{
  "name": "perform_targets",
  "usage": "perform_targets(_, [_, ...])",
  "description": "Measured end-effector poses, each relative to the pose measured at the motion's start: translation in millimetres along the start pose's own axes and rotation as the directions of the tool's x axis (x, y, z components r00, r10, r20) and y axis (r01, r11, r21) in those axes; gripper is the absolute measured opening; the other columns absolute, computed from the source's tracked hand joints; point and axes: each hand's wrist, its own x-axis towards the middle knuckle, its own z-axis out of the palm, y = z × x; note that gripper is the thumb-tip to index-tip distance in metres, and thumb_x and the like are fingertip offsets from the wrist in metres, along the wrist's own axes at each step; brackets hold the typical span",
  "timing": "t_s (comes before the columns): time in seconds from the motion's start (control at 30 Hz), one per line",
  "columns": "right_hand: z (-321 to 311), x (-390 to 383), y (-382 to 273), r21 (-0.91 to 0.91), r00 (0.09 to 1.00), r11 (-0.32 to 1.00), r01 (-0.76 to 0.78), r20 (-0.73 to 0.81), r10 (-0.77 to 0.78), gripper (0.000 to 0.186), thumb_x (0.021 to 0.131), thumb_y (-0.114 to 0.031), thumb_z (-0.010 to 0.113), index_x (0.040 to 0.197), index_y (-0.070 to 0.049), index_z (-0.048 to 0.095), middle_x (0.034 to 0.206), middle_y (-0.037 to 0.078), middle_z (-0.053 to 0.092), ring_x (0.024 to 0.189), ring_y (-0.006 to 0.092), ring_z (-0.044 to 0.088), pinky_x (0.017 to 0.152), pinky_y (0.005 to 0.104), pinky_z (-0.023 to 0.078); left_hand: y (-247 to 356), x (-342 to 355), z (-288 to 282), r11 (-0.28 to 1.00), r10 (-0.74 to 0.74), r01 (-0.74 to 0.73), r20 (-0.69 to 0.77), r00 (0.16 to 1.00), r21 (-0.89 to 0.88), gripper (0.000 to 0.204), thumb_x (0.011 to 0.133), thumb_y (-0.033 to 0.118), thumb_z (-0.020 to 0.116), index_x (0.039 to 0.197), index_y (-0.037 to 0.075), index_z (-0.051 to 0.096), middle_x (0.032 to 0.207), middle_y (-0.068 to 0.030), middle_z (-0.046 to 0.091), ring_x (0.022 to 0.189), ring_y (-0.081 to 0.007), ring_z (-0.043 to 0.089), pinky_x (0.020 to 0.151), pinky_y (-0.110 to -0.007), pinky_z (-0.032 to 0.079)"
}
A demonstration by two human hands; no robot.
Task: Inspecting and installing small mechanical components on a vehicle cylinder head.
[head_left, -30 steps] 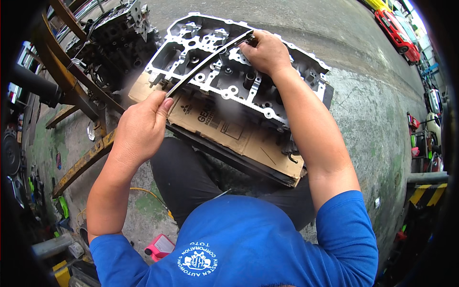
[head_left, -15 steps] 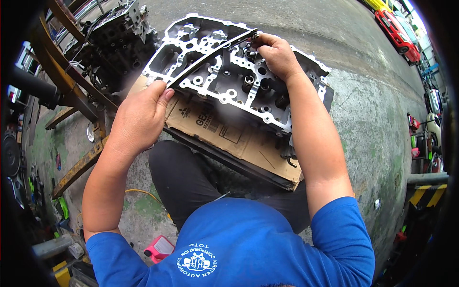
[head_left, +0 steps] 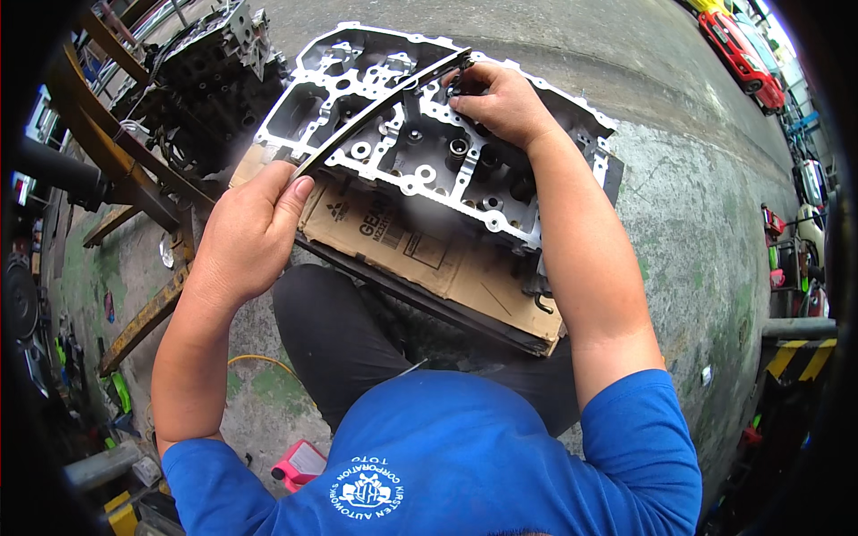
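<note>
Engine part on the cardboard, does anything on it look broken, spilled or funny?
Nothing on the engine part looks plainly broken or spilled. One odd thing: the long bar slanting over it from the left hand looks curved. The wide lens may be bending it; I can't tell.

there is one left hand [head_left: 248, 234] and one right hand [head_left: 502, 100], two in all. there is one long thin bar [head_left: 366, 118], one large metal engine casting [head_left: 427, 147], one dark engine block [head_left: 198, 89], one red car [head_left: 733, 52] and one pink-edged container [head_left: 302, 461].
</note>
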Motion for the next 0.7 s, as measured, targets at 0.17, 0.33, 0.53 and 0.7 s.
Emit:
perform_targets(0.17, [1.5, -1.3, -1.7, -0.03, 1.0, 1.0, 0.002, -0.024, -0.003, 0.039, 0.078, -0.015, 0.078, 0.116, -0.006, 0.075, 0.108, 0.012, 0.076, 0.1, 0.0217, 0.072, 0.094, 0.0327, 0.054, -12.3, -3.3, -6.4, 0.978, -0.016, 0.031, 0.073, 0.997, -0.207, 0.027, 0.107, 0.023, 0.052, 0.11, -0.001, 0.063, 0.073, -0.0033, 0.056, 0.064, -0.0126, 0.051, 0.062, -0.032, 0.044])
perform_targets(0.33, [-3.8, -8.0, -0.9, 0.022, 0.998, 0.998, 0.051, -0.036, -0.05, 0.046, 0.078, -0.016, 0.08, 0.121, -0.001, 0.072, 0.116, 0.014, 0.074, 0.109, 0.0236, 0.07, 0.099, 0.0339, 0.053, -6.4, -6.5, -16.1, 0.975, -0.074, 0.11, 0.187, 0.98, -0.193, 0.03, 0.109, 0.018, 0.046, 0.128, 0.0, 0.061, 0.077, 0.0016, 0.054, 0.067, -0.0092, 0.048, 0.065, -0.026, 0.044])
perform_targets(0.53, [-48.2, -45.0, -61.5, -0.086, 0.98, 0.989, 0.12, -0.151, -0.132, 0.033, 0.091, -0.016, 0.073, 0.12, -0.001, 0.072, 0.104, 0.011, 0.075, 0.085, 0.0155, 0.069, 0.076, 0.0303, 0.057, -14.5, -16.7, 10.2, 0.981, -0.02, 0.034, 0.073, 0.997, -0.19, 0.03, 0.11, 0.019, 0.046, 0.13, 0.003, 0.062, 0.075, -0.0011, 0.053, 0.069, -0.0107, 0.048, 0.067, -0.027, 0.044])
perform_targets(0.7, [-48.9, -161.2, -155.1, -0.207, 0.973, 0.953, 0.223, 0.098, -0.207, 0.016, 0.08, -0.011, 0.08, 0.089, 0.0, 0.073, 0.082, 0.007, 0.067, 0.074, 0.0162, 0.065, 0.065, 0.0265, 0.047, -16.7, -24.3, 10.2, 0.994, 0.014, -0.016, -0.016, 1.0, -0.112, 0.03, 0.111, 0.022, 0.046, 0.123, 0.002, 0.063, 0.073, -0.0061, 0.053, 0.07, -0.0131, 0.051, 0.068, -0.031, 0.044])
